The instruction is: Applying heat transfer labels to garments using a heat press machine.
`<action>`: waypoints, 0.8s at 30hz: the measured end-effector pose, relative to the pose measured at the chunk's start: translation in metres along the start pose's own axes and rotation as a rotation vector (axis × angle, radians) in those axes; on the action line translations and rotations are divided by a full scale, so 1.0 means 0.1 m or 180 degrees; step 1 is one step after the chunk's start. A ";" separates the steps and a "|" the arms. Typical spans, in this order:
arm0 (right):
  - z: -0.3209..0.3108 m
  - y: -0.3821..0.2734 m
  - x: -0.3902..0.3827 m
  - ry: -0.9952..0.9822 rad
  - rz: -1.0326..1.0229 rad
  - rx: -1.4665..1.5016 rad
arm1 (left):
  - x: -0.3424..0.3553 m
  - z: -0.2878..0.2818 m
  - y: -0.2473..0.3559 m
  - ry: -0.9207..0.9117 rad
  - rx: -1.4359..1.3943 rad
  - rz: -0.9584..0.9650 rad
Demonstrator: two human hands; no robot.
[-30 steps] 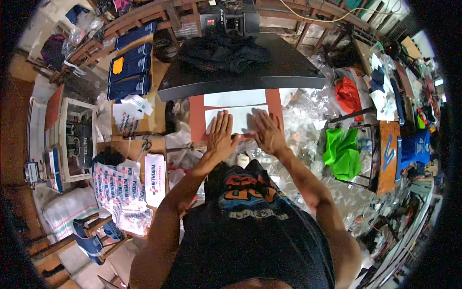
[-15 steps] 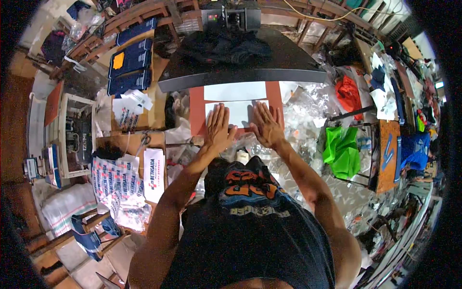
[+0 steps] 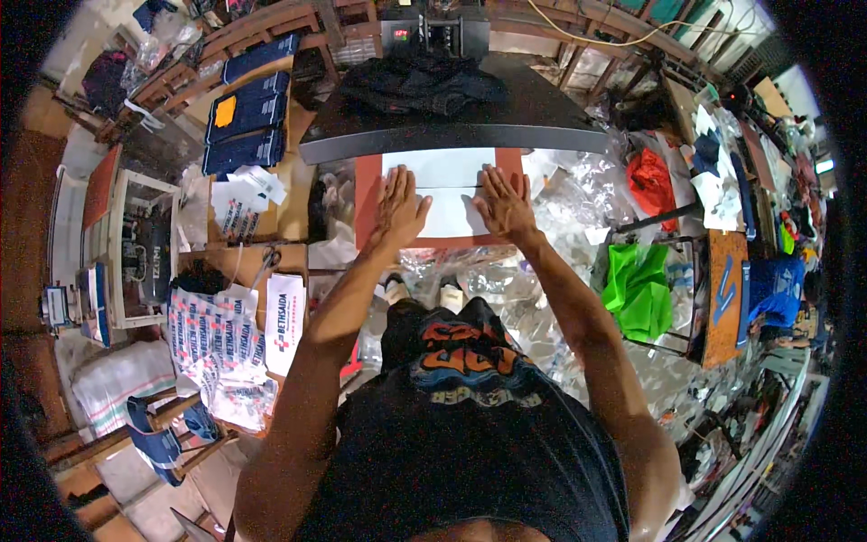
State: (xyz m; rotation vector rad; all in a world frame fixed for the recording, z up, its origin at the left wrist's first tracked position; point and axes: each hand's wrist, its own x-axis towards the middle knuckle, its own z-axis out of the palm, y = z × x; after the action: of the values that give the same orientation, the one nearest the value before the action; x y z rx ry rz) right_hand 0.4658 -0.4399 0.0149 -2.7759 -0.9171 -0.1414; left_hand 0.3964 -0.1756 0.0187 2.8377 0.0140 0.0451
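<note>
Centrally, just on the near side of a broad black slab (image 3: 452,137), a red-brown board (image 3: 368,194) bears two white sheets (image 3: 447,215) nearly edge to edge, the left hand (image 3: 398,212) and right hand (image 3: 508,210) flat across them, fingers outstretched, gripping nothing.

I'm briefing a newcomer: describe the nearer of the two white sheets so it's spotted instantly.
At top centre is a wide black slab bearing crumpled black cloth; below its front edge shows a flat reddish-brown board. On it, partly under the left hand and right hand, lies the white rectangular sheet. The other white sheet lies nearer the slab; this one's near edge borders bare board.
</note>
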 end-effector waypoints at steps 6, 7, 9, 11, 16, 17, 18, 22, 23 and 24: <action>0.06 0.01 0.00 0.0035 0.0060 -0.0143 | -0.06 -0.05 -0.03 0.0043 0.0335 0.0139; 0.07 0.03 0.00 0.0037 0.0075 -0.0143 | -0.06 -0.08 -0.01 0.0013 0.0371 0.0121; 0.08 0.07 0.02 0.0199 -0.0128 -0.0107 | -0.05 -0.11 0.01 0.0029 0.0383 0.0124; 0.10 0.07 0.03 0.0177 -0.0119 -0.0077 | -0.03 -0.13 0.02 0.0049 0.0393 0.0126; 0.10 0.06 0.06 0.0256 -0.0066 0.0110 | 0.01 -0.11 0.00 0.0155 0.0230 0.0090; 0.08 0.03 0.07 0.0277 -0.0125 0.0455 | 0.00 -0.09 -0.01 0.0151 0.0226 0.0083; 0.05 0.01 0.09 0.0297 -0.0183 0.0801 | -0.02 -0.08 -0.02 0.0267 0.0080 0.0146; 0.09 0.01 -0.03 -0.0114 -0.0430 -0.0110 | -0.11 -0.10 0.04 0.0053 0.0390 0.0284; 0.20 0.07 -0.06 0.0198 -0.0445 0.0000 | -0.13 -0.12 0.08 0.0059 0.0395 0.0304; 0.10 -0.03 -0.05 0.0203 -0.0486 0.0026 | -0.20 -0.12 0.07 0.0275 0.0309 0.0388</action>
State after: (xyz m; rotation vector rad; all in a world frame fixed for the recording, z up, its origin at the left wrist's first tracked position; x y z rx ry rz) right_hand 0.4605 -0.4385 0.0049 -2.6758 -1.1098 -0.2481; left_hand 0.3763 -0.1794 0.0317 2.9281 -0.1420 0.1985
